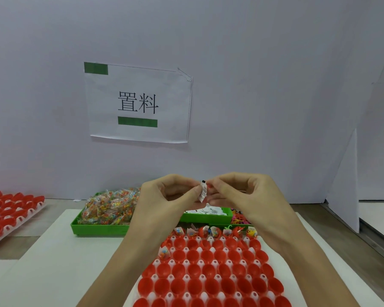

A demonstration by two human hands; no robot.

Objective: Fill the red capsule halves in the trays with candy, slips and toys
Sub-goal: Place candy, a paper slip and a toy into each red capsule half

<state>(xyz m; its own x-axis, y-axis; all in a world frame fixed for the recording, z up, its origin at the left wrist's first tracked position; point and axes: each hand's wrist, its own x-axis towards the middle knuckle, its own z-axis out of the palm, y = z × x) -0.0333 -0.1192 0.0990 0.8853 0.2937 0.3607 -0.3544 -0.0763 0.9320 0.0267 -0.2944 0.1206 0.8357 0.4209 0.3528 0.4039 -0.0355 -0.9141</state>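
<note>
1. Head view: both hands were raised together above the far end of the tray (129, 293), in front of the white wall.
2. Left hand (164, 196): fingers curled, thumb and fingertips pinching the left edge of a small white printed slip (202, 193).
3. Right hand (237, 193): fingers curled, pinching the same slip from the right side. The slip hung upright between the two hands, a black mark at its top end.
4. Red capsule halves (208, 271) sat open side up in the white tray on the table (53, 262), directly below the hands. Most were bare inside.
5. The far row of halves held filling: candy packets and small toys showed in them. One half on the left edge, a row or so nearer, also held a candy packet (164, 254).
6. Behind the tray, a green bin (98, 228) was heaped with candy packets. Just to its right, a second green bin (206, 217) held loose white slips. Right of that, coloured toys (238, 216) lay partly hidden by the right wrist.
7. A second tray of red halves (11, 213) stood well apart at the left.
8. A paper sign (138, 103) with two printed characters and green strips hung on the wall.
</note>
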